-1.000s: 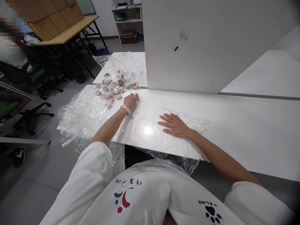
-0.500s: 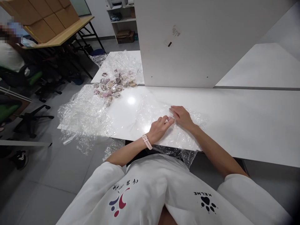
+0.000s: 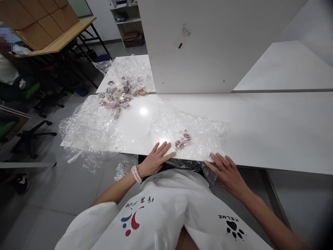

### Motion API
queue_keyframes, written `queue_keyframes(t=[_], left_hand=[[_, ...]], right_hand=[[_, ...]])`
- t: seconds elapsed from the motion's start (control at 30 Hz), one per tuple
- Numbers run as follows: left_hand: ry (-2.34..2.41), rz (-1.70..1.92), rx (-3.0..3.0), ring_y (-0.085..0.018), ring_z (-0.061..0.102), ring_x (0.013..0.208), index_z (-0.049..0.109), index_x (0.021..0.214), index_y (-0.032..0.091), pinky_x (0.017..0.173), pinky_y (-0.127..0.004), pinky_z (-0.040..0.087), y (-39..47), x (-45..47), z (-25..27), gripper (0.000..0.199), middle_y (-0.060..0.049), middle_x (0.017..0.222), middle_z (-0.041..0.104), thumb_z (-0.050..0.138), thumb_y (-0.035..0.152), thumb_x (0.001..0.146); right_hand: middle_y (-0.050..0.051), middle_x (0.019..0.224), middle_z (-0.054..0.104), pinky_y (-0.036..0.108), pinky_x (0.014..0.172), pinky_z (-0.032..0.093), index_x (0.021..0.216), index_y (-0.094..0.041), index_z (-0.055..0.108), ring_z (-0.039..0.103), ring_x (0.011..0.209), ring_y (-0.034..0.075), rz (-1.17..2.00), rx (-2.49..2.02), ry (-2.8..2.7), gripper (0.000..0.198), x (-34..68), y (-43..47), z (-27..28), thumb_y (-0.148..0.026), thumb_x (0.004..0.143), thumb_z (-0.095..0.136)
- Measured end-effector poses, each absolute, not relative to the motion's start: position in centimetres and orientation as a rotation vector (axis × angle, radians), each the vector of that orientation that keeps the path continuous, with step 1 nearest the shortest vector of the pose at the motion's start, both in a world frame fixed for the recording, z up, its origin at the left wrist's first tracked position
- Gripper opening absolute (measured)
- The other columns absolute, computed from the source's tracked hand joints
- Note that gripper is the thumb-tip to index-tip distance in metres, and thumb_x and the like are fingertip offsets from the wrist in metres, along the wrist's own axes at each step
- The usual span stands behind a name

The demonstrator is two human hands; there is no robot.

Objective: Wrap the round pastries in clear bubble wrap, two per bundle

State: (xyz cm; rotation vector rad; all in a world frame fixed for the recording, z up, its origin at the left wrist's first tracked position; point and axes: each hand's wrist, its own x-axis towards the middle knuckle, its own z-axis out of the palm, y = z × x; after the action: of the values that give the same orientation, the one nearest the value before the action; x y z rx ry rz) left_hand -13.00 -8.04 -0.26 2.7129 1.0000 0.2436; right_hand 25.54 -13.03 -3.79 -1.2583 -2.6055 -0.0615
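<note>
A sheet of clear plastic film [image 3: 203, 128] lies spread over the white table in front of me. On it, near the front edge, rests a pair of small pinkish-brown round items [image 3: 183, 140], too small to name surely. My left hand [image 3: 157, 159], with a pale pink watch strap at the wrist, lies open at the table edge, fingers spread on the film just left of that pair. Further right, my right hand [image 3: 223, 167] is also open, its fingertips at the film's near edge.
Several small wrapped items [image 3: 121, 93] lie heaped at the table's left end. Crumpled clear film [image 3: 85, 128] beside them hangs over the edge. A white upright panel [image 3: 195, 52] stands behind the table. Cardboard boxes [image 3: 49, 27] sit on a wooden table, with a person at far left.
Both hands have drawn back toward the table's front edge and apart, fingers now spread. The pair of small round items, mostly covered before, now shows on the film. The view has shifted slightly.
</note>
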Motion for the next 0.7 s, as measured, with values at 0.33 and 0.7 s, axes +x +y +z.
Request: queue_keyframes(t=[0.33, 0.7], left_hand=[[1.632, 0.828, 1.787, -0.014, 0.063, 0.063, 0.060, 0.067, 0.019, 0.062, -0.027, 0.048, -5.3, -10.4, 0.8, 0.044, -0.001, 0.065, 0.067, 0.046, 0.047, 0.099], [1.946, 0.850, 2.250, -0.029, 0.060, 0.113, 0.058, 0.119, 0.019, 0.092, -0.045, 0.049, -3.8, -9.8, 1.5, 0.028, -0.015, 0.122, 0.065, 0.050, 0.019, 0.092]], right_hand=[[0.001, 0.076, 0.072, 0.041, 0.082, 0.051, 0.065, -0.025, 0.064, 0.068, 0.082, 0.023, 0.577, -1.543, -1.912, 0.039, 22.1, -5.3, 0.9, -0.047, 0.094, 0.051], [0.014, 0.110, 0.068, 0.052, 0.097, 0.041, 0.117, -0.022, 0.067, 0.059, 0.108, 0.032, 0.012, -1.554, -1.971, 0.036, 18.4, 1.6, 1.4, -0.044, 0.097, 0.047]])
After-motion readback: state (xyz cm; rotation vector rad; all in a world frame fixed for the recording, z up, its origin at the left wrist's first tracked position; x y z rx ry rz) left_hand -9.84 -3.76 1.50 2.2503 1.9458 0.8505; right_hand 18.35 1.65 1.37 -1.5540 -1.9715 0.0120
